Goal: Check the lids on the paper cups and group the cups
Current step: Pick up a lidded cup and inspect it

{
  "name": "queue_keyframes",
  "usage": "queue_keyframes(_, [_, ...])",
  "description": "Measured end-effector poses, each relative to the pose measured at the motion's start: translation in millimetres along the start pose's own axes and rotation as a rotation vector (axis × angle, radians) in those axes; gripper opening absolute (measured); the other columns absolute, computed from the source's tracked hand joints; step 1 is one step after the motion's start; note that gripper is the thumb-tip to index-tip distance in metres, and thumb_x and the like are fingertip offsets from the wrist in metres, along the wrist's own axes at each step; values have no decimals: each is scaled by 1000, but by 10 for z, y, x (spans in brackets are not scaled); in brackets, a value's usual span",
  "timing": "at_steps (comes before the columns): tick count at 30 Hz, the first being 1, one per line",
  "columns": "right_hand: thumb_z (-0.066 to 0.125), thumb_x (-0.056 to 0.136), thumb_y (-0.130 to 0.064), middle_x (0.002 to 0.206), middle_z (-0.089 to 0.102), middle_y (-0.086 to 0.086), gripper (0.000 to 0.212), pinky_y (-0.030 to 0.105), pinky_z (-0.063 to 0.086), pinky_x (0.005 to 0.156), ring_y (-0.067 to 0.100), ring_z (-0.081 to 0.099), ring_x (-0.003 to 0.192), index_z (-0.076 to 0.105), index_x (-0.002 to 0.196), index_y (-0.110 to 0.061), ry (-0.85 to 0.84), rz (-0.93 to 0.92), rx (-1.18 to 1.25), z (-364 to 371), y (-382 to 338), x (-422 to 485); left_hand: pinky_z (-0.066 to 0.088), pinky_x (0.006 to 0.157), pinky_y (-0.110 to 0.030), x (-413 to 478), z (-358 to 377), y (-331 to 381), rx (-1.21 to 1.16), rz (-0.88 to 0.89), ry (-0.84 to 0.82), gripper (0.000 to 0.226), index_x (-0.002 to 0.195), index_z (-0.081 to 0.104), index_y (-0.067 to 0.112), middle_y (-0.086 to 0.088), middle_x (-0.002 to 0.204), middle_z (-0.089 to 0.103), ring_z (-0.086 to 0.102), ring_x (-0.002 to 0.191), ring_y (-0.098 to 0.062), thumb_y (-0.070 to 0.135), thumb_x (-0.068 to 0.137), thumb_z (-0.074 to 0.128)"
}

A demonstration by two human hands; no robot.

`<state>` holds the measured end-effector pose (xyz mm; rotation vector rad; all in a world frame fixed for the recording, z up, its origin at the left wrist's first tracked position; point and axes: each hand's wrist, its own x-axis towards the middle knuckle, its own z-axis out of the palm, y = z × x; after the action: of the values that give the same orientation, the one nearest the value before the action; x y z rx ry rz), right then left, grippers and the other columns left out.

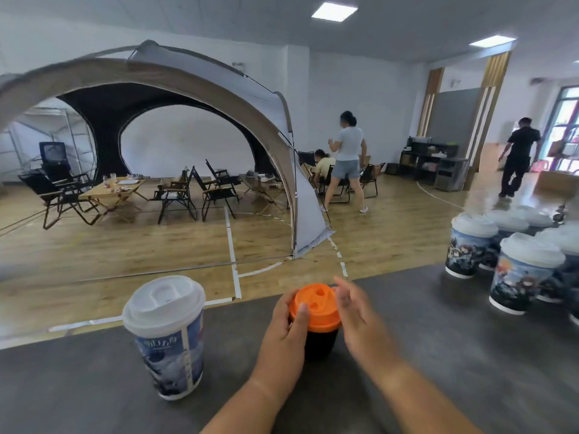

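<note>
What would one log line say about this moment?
left hand grips orange-lidded cup | right hand open beside it | white-lidded cup stands apart | cup group far right

Single head-worn wide-angle view, facing forward and down, close over the table (438, 355), room beyond

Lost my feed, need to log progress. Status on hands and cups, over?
Left hand grips orange-lidded cup, thumb on lid. Right hand open beside it. White-lidded cup stands alone left; grouped cups far right. Nothing between.
</note>
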<state>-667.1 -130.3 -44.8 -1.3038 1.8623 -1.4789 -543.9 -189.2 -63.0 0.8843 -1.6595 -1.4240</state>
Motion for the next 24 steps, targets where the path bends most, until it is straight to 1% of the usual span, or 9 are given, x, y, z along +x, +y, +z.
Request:
queue_keyframes(2, [44,101,-39,99,66,-13,22,9,46,82,-5,61,92,64,101,-29,92,81,123,-31,-27,190,31,98,-19,24,-11,-34,5,12,14,37,134,43,39,16,127,53,47,122,-5,43,97,45])
queue_keyframes(3, [49,101,-32,94,69,-6,20,19,50,84,3,65,90,67,95,-25,109,153,188,-45,-37,294,31,100,-20,29,-12,-45,9,15,21,37,134,44,38,17,126,53,47,122,-5,43,97,45])
queue_keyframes(4, [52,99,-26,92,70,0,18,27,53,81,11,66,87,69,95,-20,96,228,246,-53,-39,382,30,100,-20,32,-11,-54,11,18,24,38,134,44,38,18,125,54,47,122,-5,43,96,45])
queue_keyframes(5, [55,98,-23,88,70,3,16,29,52,73,15,66,81,69,95,-16,66,282,292,-52,-44,436,30,100,-20,34,-7,-58,7,16,24,38,134,44,38,18,124,54,47,122,-4,44,96,45])
queue_keyframes(7, [57,97,-19,80,69,5,14,25,49,59,15,64,70,68,94,-13,24,336,345,-28,-25,493,30,100,-21,27,-7,-54,7,15,14,41,135,43,39,17,125,53,46,122,-5,47,95,44])
queue_keyframes(8, [58,96,-19,79,69,5,13,25,49,58,16,63,69,68,94,-12,26,356,374,-10,-21,505,30,100,-21,26,-7,-58,5,16,13,41,134,43,40,18,125,53,46,122,-5,48,94,45])
queue_keyframes(14, [61,94,-18,85,71,12,11,37,53,75,26,66,81,68,98,-11,27,459,457,50,-34,532,30,96,-19,-1,-5,-28,-12,36,-12,47,130,37,44,20,123,50,44,118,-1,56,85,42])
queue_keyframes(20, [58,95,-10,84,70,11,9,31,52,65,22,65,75,66,96,-11,46,402,416,42,-40,499,30,98,-19,20,4,-66,-8,57,-5,57,133,38,42,19,126,51,45,121,-3,60,79,41])
queue_keyframes(24, [53,98,-14,92,71,10,15,32,53,71,22,67,85,67,96,-15,79,328,305,26,-28,416,30,98,-19,22,3,-50,2,59,-14,50,129,35,45,23,122,49,44,119,-1,60,81,40])
